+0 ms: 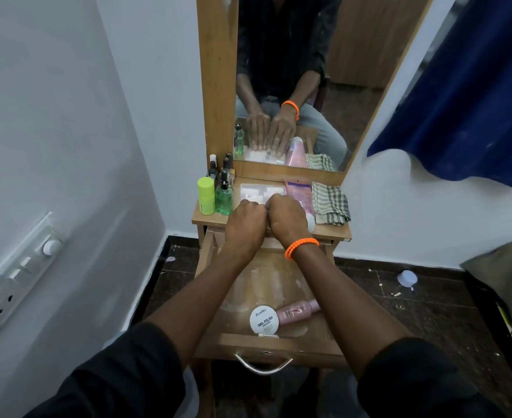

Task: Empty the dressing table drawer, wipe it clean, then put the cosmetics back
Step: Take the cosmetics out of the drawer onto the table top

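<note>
Both hands reach over the open drawer (266, 342) to the tabletop (333, 232) of the dressing table. Left hand (245, 224) and right hand (287, 220) sit side by side, touching at the knuckles, fingers bent down onto a flat white box (257, 191) that lies on the tabletop just behind the drawer. In the mirror (293, 86) the fingers look laid fairly straight on the box top, so the grip of each hand reads as spread and pressing, not wrapped; whether the thumbs catch the box's near edge cannot be told. Orange band (301, 247) on the right wrist.

Drawer is pulled far out toward the person, metal handle (263, 365) at its front. Still in it, near the front wall: a round white nail-polish tin (263, 319) and, touching it on the right, a pink bottle (298, 312) lying on its side. Drawer floor shows pale smears.

Left of the box on the tabletop: lime stick (205, 196), green bottle (224, 199), and small dark bottles (223, 168) behind them. Right of the box: pink tube (300, 196) lying flat, partly under the right hand, then a checked cloth (330, 203) crumpled at the tabletop's right end.

Right of the drawer, a white cap (407, 279) lies on the dark floor, amid small bits of litter. Switchboard (16, 279) on the wall left of the drawer; blue curtain (465, 101) to the right of the mirror.
</note>
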